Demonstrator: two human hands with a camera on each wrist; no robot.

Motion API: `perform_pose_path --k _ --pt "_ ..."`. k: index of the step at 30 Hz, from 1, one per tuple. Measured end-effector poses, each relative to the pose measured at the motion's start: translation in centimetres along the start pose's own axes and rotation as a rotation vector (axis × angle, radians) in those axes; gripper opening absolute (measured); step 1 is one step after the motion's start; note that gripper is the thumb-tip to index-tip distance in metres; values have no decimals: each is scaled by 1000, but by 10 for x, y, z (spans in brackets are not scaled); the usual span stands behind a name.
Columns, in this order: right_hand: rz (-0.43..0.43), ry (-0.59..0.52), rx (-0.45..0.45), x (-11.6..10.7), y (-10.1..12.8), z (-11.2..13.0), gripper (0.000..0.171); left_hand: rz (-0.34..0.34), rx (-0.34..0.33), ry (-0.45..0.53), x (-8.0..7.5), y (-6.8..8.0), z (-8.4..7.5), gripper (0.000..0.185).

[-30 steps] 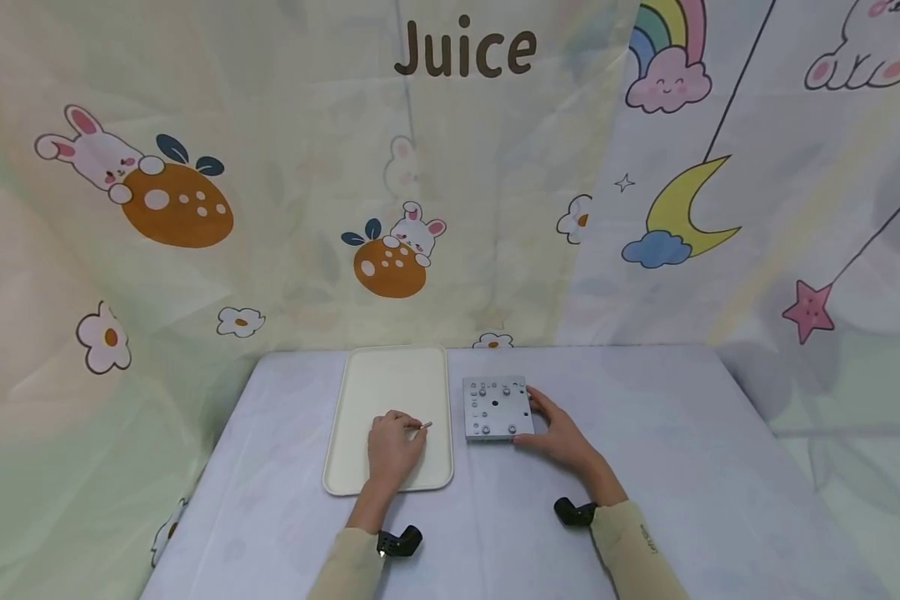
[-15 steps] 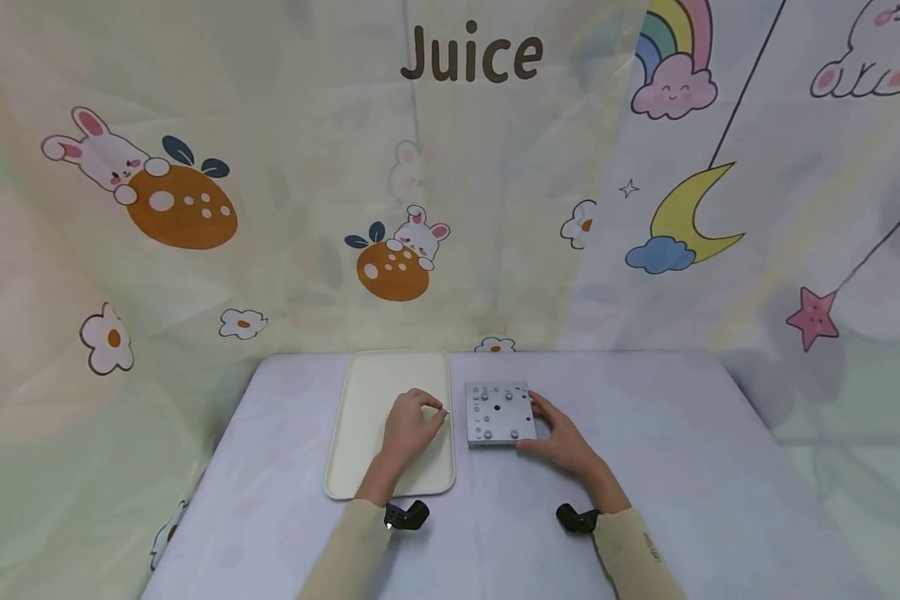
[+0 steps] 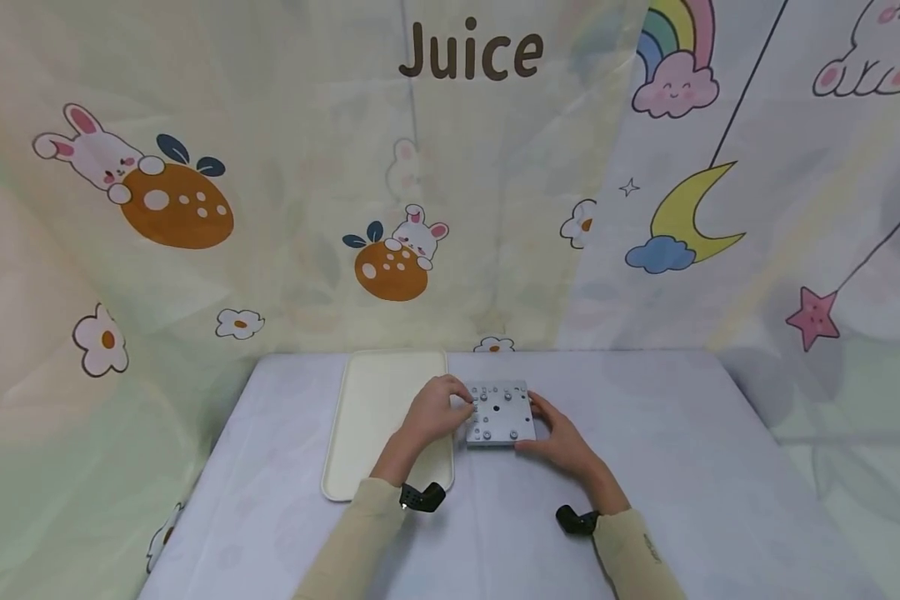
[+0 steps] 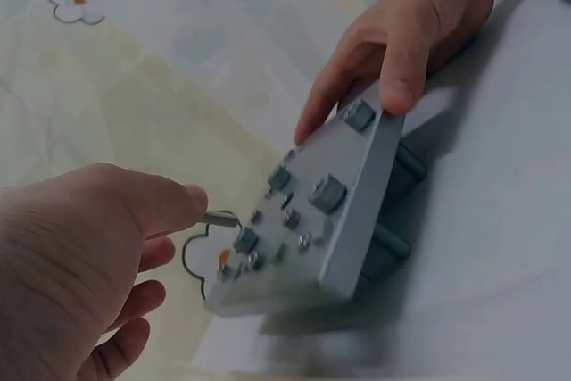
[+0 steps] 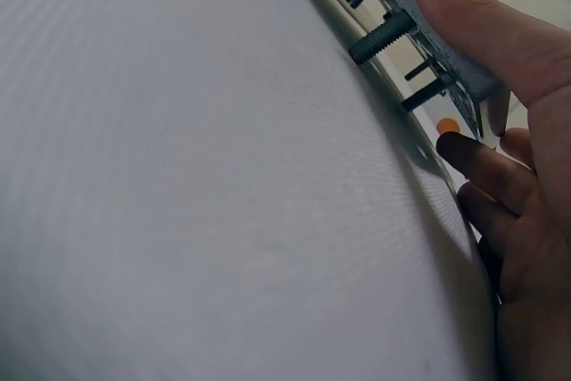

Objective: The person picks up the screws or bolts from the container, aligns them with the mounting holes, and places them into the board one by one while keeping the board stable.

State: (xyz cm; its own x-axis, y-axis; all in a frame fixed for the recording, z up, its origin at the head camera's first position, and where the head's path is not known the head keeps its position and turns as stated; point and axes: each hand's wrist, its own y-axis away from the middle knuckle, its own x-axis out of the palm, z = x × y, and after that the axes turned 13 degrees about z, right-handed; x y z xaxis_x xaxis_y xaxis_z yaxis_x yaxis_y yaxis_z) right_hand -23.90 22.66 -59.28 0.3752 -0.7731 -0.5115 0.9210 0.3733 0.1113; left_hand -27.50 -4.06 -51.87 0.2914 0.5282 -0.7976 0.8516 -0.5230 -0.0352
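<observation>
A square grey metal plate (image 3: 504, 421) studded with bolts and holes is raised off the white cloth at the table's middle. My right hand (image 3: 566, 437) grips its right edge, thumb on the near side and fingers on the far side. Threaded bolts (image 5: 382, 37) stick out below the plate in the right wrist view. Between thumb and fingers, my left hand (image 3: 437, 412) pinches a thin metal pin (image 4: 220, 219). The pin's tip is right by a bolt head (image 4: 245, 239) near the plate's left edge. In the head view the left fingers hide the pin.
A cream tray (image 3: 337, 442) lies to the left of the plate, partly under my left forearm. The table's white cloth (image 3: 705, 467) stretches to the right. A printed cloth backdrop (image 3: 292, 275) hangs behind the table.
My left hand has carried the pin from over the tray rightward to the plate's left edge. My right hand has stayed on the plate.
</observation>
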Motion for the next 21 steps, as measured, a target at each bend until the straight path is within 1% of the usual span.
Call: perform_pose_path --k 2,4,10,13,18,21 --pt "-4 -7 -7 0 1 -1 109 19 29 3 0 -4 -6 5" --pt "-9 -13 -15 1 3 -1 108 39 39 -3 1 -8 -13 4" --pt "19 -24 13 5 11 -2 109 167 43 -76 9 -17 -31 8" --pt "16 -28 -5 5 10 0 107 178 56 -100 12 -24 -36 8" --pt "16 -21 -22 1 8 2 106 212 90 -61 18 -32 -42 9" --pt "19 -16 -37 -4 7 2 105 226 94 -42 20 -37 -48 9"
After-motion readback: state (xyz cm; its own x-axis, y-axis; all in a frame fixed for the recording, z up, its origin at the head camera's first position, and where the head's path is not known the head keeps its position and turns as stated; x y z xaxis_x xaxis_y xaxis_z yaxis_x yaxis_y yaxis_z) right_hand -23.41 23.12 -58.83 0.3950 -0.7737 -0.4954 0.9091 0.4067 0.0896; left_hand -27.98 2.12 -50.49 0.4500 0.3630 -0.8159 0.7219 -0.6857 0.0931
